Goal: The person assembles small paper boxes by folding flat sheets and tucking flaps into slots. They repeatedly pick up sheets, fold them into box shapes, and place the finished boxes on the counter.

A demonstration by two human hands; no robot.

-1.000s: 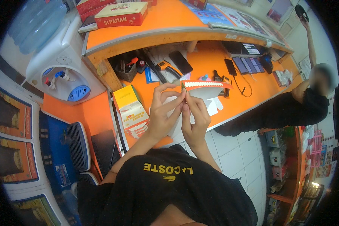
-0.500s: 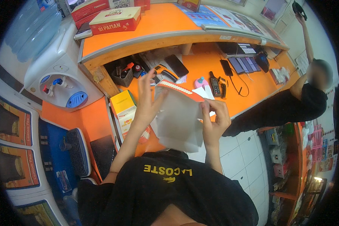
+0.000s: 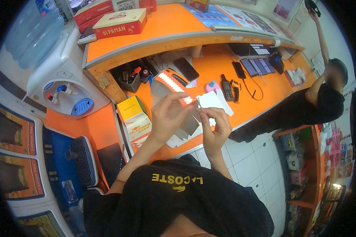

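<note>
A folded cardboard carton (image 3: 171, 82), grey inside with an orange-red border and a white zigzag band, is held tilted over the orange counter in front of my chest. My left hand (image 3: 166, 118) grips its near edge, thumb and fingers on either side of the orange strip. At the carton's right corner, my right hand (image 3: 216, 127) is closed in a pinch on what looks like a small pale tab of it; the fingertips partly hide the spot. Beneath and beyond my right hand lie white sheets (image 3: 217, 102). Left of my left forearm stands a yellow-and-white printed box (image 3: 132, 114).
Farther back are a black phone (image 3: 186, 69), a pink bottle (image 3: 212, 86), a black handheld device (image 3: 227, 87) and several phones in a row (image 3: 257, 66). A water dispenser (image 3: 63, 79) stands left. A co-worker (image 3: 324, 94) leans at the right with an arm raised.
The carton has turned and tilted, its orange edge now lower toward me. My left hand has gone from spread fingers to gripping that edge; my right hand has moved slightly left and down.
</note>
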